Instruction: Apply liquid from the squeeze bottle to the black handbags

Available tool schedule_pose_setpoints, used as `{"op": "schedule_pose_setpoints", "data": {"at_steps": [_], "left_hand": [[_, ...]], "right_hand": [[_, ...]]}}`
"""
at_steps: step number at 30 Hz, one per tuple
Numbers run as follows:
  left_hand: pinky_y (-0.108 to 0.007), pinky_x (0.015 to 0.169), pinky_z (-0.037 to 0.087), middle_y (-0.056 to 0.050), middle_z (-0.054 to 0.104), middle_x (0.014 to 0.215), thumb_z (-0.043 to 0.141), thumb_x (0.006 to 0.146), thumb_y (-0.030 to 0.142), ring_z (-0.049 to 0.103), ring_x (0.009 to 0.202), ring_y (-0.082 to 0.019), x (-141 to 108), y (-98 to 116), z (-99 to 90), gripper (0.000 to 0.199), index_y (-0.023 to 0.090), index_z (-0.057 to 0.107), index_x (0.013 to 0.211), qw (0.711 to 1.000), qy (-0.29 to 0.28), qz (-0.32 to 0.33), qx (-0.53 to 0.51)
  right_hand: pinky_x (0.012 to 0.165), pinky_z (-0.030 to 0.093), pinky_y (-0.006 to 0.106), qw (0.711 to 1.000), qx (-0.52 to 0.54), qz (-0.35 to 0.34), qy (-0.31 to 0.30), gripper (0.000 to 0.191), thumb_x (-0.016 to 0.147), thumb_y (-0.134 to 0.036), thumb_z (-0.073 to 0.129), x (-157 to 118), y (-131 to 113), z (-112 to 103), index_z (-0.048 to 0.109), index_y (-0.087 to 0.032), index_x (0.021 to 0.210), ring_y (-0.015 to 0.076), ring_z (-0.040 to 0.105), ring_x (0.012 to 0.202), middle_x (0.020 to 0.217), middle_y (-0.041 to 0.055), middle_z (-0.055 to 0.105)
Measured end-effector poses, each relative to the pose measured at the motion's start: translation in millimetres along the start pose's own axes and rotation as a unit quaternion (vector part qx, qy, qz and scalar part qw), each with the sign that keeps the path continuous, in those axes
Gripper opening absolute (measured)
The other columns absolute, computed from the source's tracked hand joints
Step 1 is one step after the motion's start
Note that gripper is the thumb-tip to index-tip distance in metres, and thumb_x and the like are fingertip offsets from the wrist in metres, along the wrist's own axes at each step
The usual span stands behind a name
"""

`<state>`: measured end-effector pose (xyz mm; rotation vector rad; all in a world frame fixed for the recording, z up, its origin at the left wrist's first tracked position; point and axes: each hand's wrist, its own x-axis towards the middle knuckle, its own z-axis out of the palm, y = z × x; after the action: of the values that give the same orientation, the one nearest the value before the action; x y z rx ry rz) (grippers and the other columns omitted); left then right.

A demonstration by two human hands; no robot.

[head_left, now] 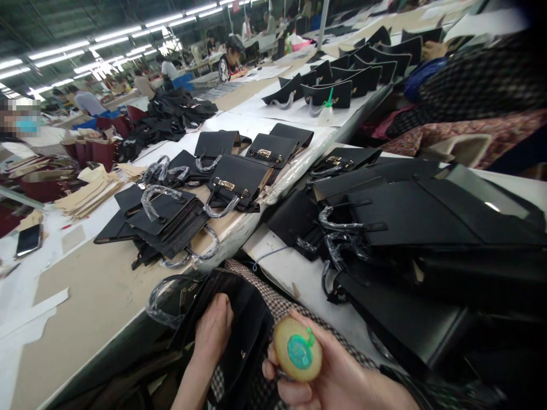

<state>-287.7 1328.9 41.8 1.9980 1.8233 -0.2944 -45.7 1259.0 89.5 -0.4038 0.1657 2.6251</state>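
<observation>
A black handbag rests tilted on my lap, over checked cloth. Its plastic-wrapped handle sticks out to the left. My left hand grips the bag at its opening, the fingertips hidden in the dark material. To the right of the bag, my right hand is wrapped round a tool with a round tan end. That end faces me and carries a green patch; the rest of the tool is hidden, so its kind cannot be made out.
Black handbags lie stacked on the left table, and a large pile of black bag pieces covers the right one. A phone lies far left. A green-tipped bottle stands farther back. Co-workers sit around.
</observation>
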Motion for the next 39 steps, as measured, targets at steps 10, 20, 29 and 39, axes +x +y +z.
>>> {"op": "schedule_pose_setpoints", "data": {"at_steps": [10, 20, 29, 39], "left_hand": [[-0.028, 0.083, 0.047, -0.004, 0.069, 0.095, 0.057, 0.098, 0.023, 0.067, 0.094, -0.018, 27.6, 0.1, 27.2, 0.013, 0.018, 0.060, 0.086, 0.992, -0.031, 0.012, -0.119], [-0.035, 0.092, 0.051, -0.010, 0.069, 0.120, 0.032, 0.104, 0.045, 0.069, 0.109, -0.024, -55.1, 8.7, -37.4, 0.031, 0.024, 0.050, 0.119, 0.975, 0.075, -0.017, -0.209], [-0.046, 0.104, 0.052, -0.011, 0.069, 0.129, 0.048, 0.094, 0.062, 0.067, 0.118, -0.031, -81.8, -2.2, -39.5, 0.060, 0.021, 0.052, 0.138, 0.898, 0.141, -0.136, -0.394], [-0.047, 0.102, 0.054, -0.012, 0.062, 0.140, 0.047, 0.094, 0.027, 0.061, 0.129, -0.030, -86.5, -6.2, -6.0, 0.027, 0.022, 0.065, 0.113, 0.952, 0.232, -0.001, -0.198]], "right_hand": [[0.054, 0.021, 0.023, 0.999, 0.034, 0.001, -0.005, 0.072, 0.091, -0.078, 0.054, -1.6, 0.9, -2.5, 0.074, -0.010, 0.098, 0.0112, 0.035, 0.055, 0.071, 0.0043, 0.057], [0.056, 0.025, 0.024, 0.999, 0.051, 0.002, -0.017, 0.068, 0.090, -0.076, 0.060, -4.8, -2.9, -2.7, 0.075, -0.010, 0.099, 0.0119, 0.042, 0.058, 0.076, 0.0045, 0.058], [0.058, 0.026, 0.024, 0.998, 0.053, 0.017, -0.006, 0.068, 0.091, -0.076, 0.059, -3.4, -2.1, 1.0, 0.074, -0.010, 0.100, 0.0123, 0.045, 0.060, 0.083, 0.0069, 0.061], [0.083, 0.049, 0.035, 0.998, 0.058, -0.001, 0.007, 0.077, 0.090, -0.079, 0.054, -7.5, -1.6, -8.0, 0.071, -0.005, 0.104, 0.0224, 0.068, 0.086, 0.108, 0.0195, 0.071]]}}
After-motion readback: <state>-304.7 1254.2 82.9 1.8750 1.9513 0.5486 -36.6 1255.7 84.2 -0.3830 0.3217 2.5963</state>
